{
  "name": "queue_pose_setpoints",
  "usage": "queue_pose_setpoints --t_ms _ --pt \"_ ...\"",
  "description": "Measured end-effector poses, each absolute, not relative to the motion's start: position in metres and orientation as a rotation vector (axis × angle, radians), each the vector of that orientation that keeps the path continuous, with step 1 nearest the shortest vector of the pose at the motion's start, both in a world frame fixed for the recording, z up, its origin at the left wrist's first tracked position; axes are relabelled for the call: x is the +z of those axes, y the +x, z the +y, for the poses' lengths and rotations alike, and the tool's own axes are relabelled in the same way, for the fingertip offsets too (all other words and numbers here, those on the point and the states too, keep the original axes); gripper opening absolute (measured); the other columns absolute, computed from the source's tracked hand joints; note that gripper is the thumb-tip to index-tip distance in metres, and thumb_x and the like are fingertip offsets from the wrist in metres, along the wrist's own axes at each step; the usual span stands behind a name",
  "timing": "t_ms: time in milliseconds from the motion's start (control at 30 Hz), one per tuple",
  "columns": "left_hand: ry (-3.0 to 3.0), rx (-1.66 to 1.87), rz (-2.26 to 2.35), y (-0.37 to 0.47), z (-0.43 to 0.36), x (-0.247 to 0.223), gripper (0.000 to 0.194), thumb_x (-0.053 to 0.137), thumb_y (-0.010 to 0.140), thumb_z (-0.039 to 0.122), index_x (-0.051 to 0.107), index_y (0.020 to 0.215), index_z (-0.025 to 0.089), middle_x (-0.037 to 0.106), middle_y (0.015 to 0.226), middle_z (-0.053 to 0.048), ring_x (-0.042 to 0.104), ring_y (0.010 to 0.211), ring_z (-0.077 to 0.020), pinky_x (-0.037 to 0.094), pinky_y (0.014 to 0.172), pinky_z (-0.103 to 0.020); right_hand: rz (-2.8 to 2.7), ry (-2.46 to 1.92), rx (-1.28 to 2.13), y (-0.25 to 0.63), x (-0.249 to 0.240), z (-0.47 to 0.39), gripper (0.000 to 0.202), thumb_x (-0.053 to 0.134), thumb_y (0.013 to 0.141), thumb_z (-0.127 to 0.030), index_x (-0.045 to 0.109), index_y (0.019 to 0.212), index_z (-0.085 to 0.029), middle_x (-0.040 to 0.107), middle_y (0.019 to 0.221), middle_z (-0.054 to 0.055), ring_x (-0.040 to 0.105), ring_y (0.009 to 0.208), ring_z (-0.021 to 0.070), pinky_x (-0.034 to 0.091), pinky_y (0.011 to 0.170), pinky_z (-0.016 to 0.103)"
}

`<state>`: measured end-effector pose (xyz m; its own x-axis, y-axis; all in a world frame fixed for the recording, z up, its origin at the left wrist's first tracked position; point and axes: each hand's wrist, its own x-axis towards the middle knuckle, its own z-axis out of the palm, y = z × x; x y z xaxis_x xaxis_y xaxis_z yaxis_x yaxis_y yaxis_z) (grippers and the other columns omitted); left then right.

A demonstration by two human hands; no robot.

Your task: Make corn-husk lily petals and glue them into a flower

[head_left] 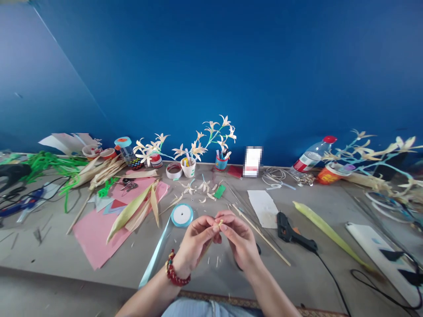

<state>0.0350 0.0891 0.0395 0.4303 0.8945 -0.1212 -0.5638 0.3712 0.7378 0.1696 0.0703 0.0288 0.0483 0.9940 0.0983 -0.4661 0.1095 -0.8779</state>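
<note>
Pinching pale strip (220, 223), maybe husk, between nearly closed left hand (201, 240) and right hand (241, 240), right of ribbon spool (182, 215); table edge (82, 277) nearside.

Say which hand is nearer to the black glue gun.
Right. The right hand is just left of the black glue gun, apart from it; the left hand is farther left.

Head-height view, forward (and down).
</note>
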Motion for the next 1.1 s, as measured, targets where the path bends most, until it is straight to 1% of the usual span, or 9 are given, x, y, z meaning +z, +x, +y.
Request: queue_pose_setpoints --t_ms 100,233,367,567,733,833,967,1033,1100 --pt "0.662 0.938 0.578 0.032 0.090 0.043 0.025 0.087 0.068 0.031 0.070 0.071 0.013 0.063 0.058 0.001 0.056 0.056 -0.0098 0.043 0.060 -0.022 -0.866 -0.734 1.388 0.172 0.030 0.071 0.007 0.079 0.080 -0.029 0.077 0.078 -0.023 0.058 0.095 0.001 0.060 0.060 0.0116 0.054 0.053 0.027" --pt "0.715 0.866 0.571 0.030 0.091 0.043 0.027 0.088 0.068 0.032 0.070 0.069 0.013 0.062 0.057 0.001 0.054 0.053 -0.0091 0.045 0.059 -0.024 -0.865 -0.703 1.493 0.175 0.029 0.071 0.012 0.083 0.076 -0.029 0.074 0.074 -0.021 0.056 0.091 0.000 0.062 0.056 0.0123 0.056 0.049 0.030" --pt "0.798 0.888 0.598 0.030 0.090 0.043 0.029 0.087 0.069 0.036 0.069 0.069 0.013 0.063 0.061 0.000 0.056 0.054 -0.0097 0.044 0.059 -0.023 -0.857 -0.684 1.489 0.178 0.027 0.072 0.014 0.083 0.075 -0.032 0.073 0.072 -0.022 0.056 0.088 -0.001 0.059 0.054 0.0116 0.055 0.047 0.029" --pt "0.990 0.925 0.606 0.028 0.084 0.042 0.026 0.080 0.078 0.037 0.069 0.075 0.013 0.062 0.066 -0.001 0.053 0.059 -0.0097 0.041 0.058 -0.022 -0.879 -0.685 1.437 0.178 0.029 0.070 0.013 0.084 0.074 -0.029 0.073 0.069 -0.023 0.054 0.083 0.001 0.057 0.072 0.0165 0.055 0.052 0.026" --pt "0.973 0.873 0.572 0.026 0.081 0.040 0.029 0.075 0.083 0.040 0.067 0.077 0.013 0.062 0.067 -0.002 0.053 0.060 -0.0107 0.042 0.060 -0.023 -0.840 -0.666 1.484 0.175 0.029 0.068 0.014 0.081 0.076 -0.030 0.071 0.068 -0.024 0.053 0.084 0.002 0.057 0.071 0.0184 0.055 0.043 0.026" --pt "0.955 0.878 0.543 0.026 0.079 0.041 0.028 0.072 0.085 0.039 0.066 0.077 0.014 0.060 0.069 -0.002 0.054 0.060 -0.0110 0.043 0.062 -0.024 -0.834 -0.658 1.451 0.173 0.029 0.067 0.015 0.082 0.075 -0.030 0.071 0.068 -0.023 0.053 0.083 0.002 0.059 0.078 0.0204 0.054 0.045 0.025" --pt "1.004 0.933 0.553 0.026 0.079 0.041 0.026 0.074 0.085 0.036 0.064 0.075 0.014 0.059 0.071 -0.001 0.053 0.062 -0.0102 0.042 0.062 -0.023 -0.810 -0.627 1.445 0.169 0.027 0.066 0.015 0.082 0.075 -0.030 0.070 0.069 -0.024 0.052 0.082 0.001 0.055 0.067 0.0160 0.052 0.045 0.025" --pt "0.998 0.931 0.545 0.026 0.078 0.040 0.026 0.073 0.085 0.035 0.065 0.075 0.013 0.059 0.068 -0.001 0.053 0.062 -0.0102 0.042 0.062 -0.023 -0.816 -0.638 1.429 0.168 0.026 0.065 0.015 0.082 0.076 -0.031 0.069 0.070 -0.025 0.053 0.082 0.001 0.055 0.065 0.0159 0.055 0.052 0.029" --pt "0.896 0.889 0.510 0.026 0.078 0.038 0.026 0.074 0.085 0.035 0.065 0.074 0.013 0.059 0.064 -0.001 0.055 0.060 -0.0110 0.043 0.062 -0.023 -0.854 -0.691 1.372 0.168 0.026 0.065 0.017 0.083 0.075 -0.033 0.069 0.068 -0.025 0.055 0.080 0.001 0.057 0.068 0.0170 0.058 0.075 0.039"
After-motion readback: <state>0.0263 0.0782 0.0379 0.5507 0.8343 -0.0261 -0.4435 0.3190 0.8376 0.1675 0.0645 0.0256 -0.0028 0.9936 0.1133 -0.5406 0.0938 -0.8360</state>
